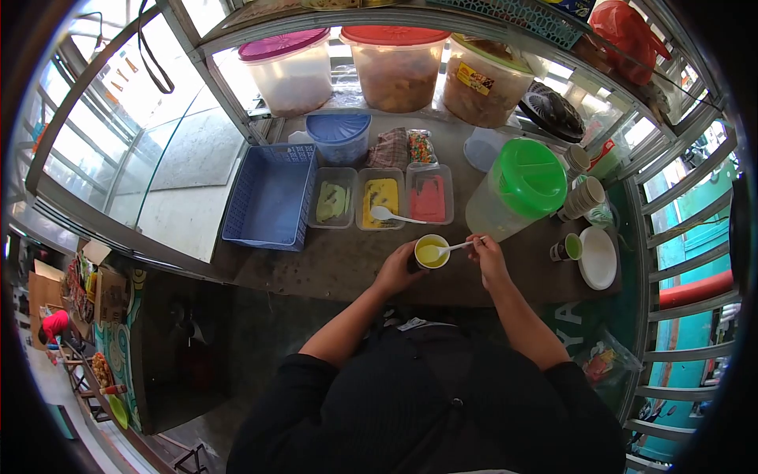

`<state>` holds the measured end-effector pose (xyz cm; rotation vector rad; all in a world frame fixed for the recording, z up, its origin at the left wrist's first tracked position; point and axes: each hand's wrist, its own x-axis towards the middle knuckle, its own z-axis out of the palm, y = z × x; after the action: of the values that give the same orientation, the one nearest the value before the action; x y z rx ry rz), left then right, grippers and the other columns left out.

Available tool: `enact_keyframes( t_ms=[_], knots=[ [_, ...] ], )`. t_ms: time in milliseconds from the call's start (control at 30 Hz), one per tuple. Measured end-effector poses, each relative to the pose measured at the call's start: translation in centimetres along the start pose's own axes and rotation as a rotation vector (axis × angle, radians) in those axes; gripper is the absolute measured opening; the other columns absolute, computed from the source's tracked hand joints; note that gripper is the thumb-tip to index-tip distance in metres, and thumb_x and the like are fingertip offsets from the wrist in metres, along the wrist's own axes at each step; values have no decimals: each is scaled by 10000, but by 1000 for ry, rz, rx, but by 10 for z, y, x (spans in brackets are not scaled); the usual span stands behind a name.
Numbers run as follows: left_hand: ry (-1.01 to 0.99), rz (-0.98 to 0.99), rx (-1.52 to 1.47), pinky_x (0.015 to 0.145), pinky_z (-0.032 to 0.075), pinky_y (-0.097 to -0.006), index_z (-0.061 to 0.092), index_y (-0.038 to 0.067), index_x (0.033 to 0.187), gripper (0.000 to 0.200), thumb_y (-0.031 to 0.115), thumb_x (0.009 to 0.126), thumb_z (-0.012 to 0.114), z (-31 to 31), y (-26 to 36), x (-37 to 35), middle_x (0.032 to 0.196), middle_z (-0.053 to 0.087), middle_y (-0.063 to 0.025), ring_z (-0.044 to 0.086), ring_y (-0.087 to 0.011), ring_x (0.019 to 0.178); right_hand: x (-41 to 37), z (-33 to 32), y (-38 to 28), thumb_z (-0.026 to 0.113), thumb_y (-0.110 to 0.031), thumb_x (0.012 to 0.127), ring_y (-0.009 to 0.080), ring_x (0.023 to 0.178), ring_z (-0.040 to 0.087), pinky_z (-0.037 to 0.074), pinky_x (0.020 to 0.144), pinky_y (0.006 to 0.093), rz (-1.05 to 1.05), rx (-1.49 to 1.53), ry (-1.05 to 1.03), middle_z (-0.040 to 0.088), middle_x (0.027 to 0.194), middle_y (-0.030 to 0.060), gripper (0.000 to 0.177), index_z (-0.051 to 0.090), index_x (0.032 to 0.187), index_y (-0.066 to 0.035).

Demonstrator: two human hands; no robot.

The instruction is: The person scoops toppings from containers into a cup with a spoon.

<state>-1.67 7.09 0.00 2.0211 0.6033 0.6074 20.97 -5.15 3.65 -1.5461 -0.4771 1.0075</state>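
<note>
A paper cup (424,261) with yellow contents is held upright by my left hand (397,271), whose fingers wrap round its side. My right hand (489,261) is closed on the handle of a white spoon (457,247), and the spoon's bowl dips into the cup. Just beyond the cup stand three square tubs: one with pale green contents (321,222), one with yellow (363,224) and one with pink (449,213). A second white spoon (403,217) lies across the yellow and pink tubs.
A blue basket (272,193) stands left of the tubs. Green-lidded pitcher (505,201), stacked cups (584,197), another cup (566,248) and a white plate (598,258) are on the right. Large lidded containers (395,71) line the back. A person (54,326) shows far left.
</note>
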Motion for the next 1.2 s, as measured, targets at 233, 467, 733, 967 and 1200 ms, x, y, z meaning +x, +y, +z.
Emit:
enact_keyframes(
  t_ms=[233,467,733,967,1200],
  knots=[
    [4,0,16,1026,502,-387,516,34,1399,730,144,760,851,0,1,-1,1337,604,-170,604,-327,1231,-12,2,-4,479,-190,1083,63,759,551,399,671,223,82,149,54,680,912,-4,191,650,1075,-105],
    [-6,-11,-2,1024,501,-389,517,33,1398,721,149,767,846,-2,3,0,1328,609,-170,606,-332,1223,-20,-2,-29,466,-166,1090,82,804,556,424,733,237,-292,-5,64,658,951,7,182,628,1073,-84],
    [-5,-6,0,1064,475,-414,522,24,1394,744,186,753,863,-1,1,0,1349,603,-182,578,-352,1268,-56,18,-63,554,-56,980,224,897,601,428,834,329,-959,-584,54,658,971,77,95,623,1045,-61],
    [31,-1,-88,1069,468,-398,504,21,1398,809,210,716,895,4,2,5,1325,615,-167,591,-309,1263,-34,32,-55,630,-39,803,248,980,622,396,890,416,-1034,-1095,-205,689,984,25,218,660,1004,-117],
    [33,-84,-331,1043,475,-356,501,26,1392,796,193,716,885,3,22,10,1297,636,-138,616,-226,1226,-31,44,-49,617,-107,891,259,908,643,428,852,426,-785,-916,-226,704,906,47,141,704,1002,-104]
  ],
)
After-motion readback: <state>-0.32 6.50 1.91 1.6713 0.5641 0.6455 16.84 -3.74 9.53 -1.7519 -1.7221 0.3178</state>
